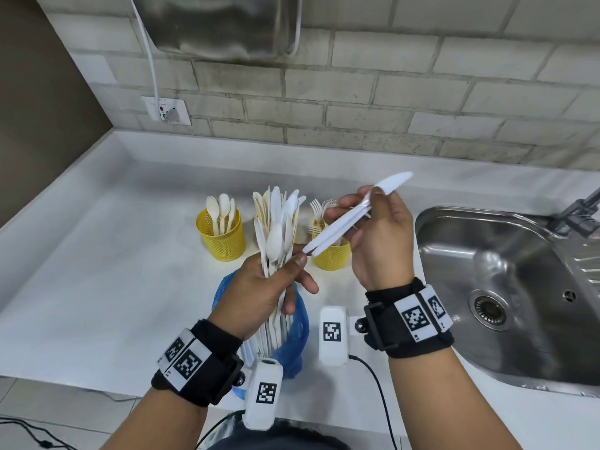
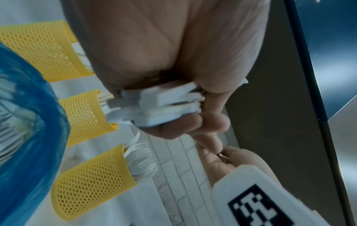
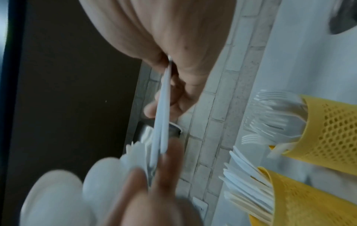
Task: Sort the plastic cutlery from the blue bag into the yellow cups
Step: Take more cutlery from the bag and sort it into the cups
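Two white plastic knives are pinched in the right hand, above the fork-filled yellow cup. The left hand grips a mixed cutlery bundle over the blue bag on the tabletop, beside the sink.

Bag before cups on counter

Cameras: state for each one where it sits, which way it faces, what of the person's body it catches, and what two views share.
Head: on the head, looking down at the counter; both hands, forearms and wrist straps show.
Left wrist: along the left hand gripping the cutlery bundle, past it to three yellow cups.
Right wrist: along the right hand pinching white knives.
Shared: both wrist views show the fork cup.
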Available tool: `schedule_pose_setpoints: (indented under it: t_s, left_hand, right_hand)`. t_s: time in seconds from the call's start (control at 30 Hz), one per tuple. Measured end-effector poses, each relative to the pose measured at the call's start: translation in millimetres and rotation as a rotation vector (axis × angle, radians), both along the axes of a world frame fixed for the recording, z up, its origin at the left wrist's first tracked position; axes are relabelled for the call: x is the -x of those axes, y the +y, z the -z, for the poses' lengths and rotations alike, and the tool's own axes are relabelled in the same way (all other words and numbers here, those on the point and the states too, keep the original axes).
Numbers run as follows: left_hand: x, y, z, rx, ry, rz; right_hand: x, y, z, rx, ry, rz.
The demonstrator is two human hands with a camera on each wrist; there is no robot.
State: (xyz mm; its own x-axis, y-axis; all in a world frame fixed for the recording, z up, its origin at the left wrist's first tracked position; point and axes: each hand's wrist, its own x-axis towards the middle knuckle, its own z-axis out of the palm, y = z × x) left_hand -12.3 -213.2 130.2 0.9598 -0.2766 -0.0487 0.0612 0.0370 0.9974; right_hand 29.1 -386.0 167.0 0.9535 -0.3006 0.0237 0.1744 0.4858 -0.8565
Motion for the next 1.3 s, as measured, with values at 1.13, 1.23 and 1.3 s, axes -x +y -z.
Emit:
schedule_pose_setpoints:
  t_s: [1.13, 1.23, 1.3]
  left_hand:
    - [-8.0, -6.3, 1.9, -0.073, -0.031, -0.028]
    - [-9.6, -6.5, 1.5, -0.074, -0.045, -0.050]
    - [-10.2, -6.4, 1.4, -0.082, -0.050, -0.053]
  right_hand:
    - [1.6, -3.1, 13.1, 0.460, 0.039, 0.025]
    - [7.0, 0.9, 14.6, 0.424, 0.039, -0.106]
    - [9.2, 4.6, 16.2, 0.438, 0.039, -0.141]
